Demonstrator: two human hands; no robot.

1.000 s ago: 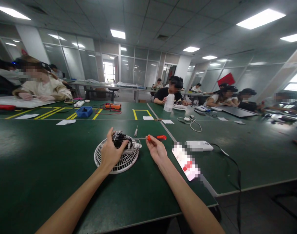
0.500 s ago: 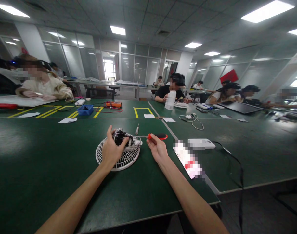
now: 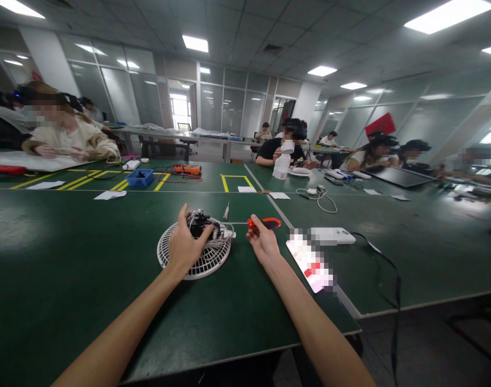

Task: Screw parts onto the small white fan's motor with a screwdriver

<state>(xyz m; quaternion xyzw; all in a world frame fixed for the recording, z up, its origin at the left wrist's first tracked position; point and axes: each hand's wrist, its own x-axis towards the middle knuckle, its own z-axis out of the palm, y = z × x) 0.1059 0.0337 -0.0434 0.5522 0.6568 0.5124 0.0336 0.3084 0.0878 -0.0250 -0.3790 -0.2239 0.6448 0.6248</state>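
My left hand is wrapped round a black fan motor assembly with wires, thumb on its near side. The assembly rests on a round white fan grille lying flat on the green table. My right hand pinches the handle of a red-and-black screwdriver. Its shaft points left toward the assembly; I cannot tell whether the tip touches it. Behind the grille lies a small pale screwdriver-like tool.
Right of my right hand lie a lit phone and a white device with a black cable. A blue bin and an orange multimeter stand farther back on the left. Several people sit at surrounding tables.
My right hand and the screwdriver have shifted slightly right, away from the motor assembly, and more of the shaft shows. My left hand keeps its hold.
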